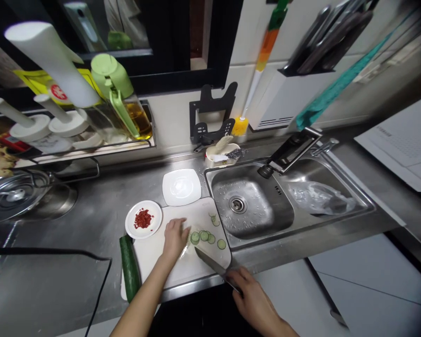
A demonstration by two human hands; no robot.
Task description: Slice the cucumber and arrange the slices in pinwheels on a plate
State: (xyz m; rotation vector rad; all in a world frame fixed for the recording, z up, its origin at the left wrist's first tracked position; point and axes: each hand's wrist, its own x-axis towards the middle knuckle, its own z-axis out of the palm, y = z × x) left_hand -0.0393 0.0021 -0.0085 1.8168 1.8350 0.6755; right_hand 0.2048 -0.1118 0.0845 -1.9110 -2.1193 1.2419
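The white cutting board lies on the steel counter. Its right edge is against the rim of the sink and its front edge runs along the counter's front edge, so there is little spare room on those two sides. Open steel lies to the left of the board, crossed by one black cable.

The left hand rests on the middle of the board, its fingers curled down over a pale cucumber piece and pinning it there. The right hand hangs past the counter's front edge, closed around the handle of one knife, whose blade slants up onto the board and ends just in front of the cucumber piece.

About six round slices lie on the board. Four are close to the left fingertips and two are farther back near the sink edge, though some overlap and the count is not certain. One whole cucumber lies along the board's left edge.

There are two plates. A round plate at the board's back left corner holds a small heap of chopped red bits. A square plate sits just behind the board.

The sink has two basins, and the right one holds a crumpled clear bag.
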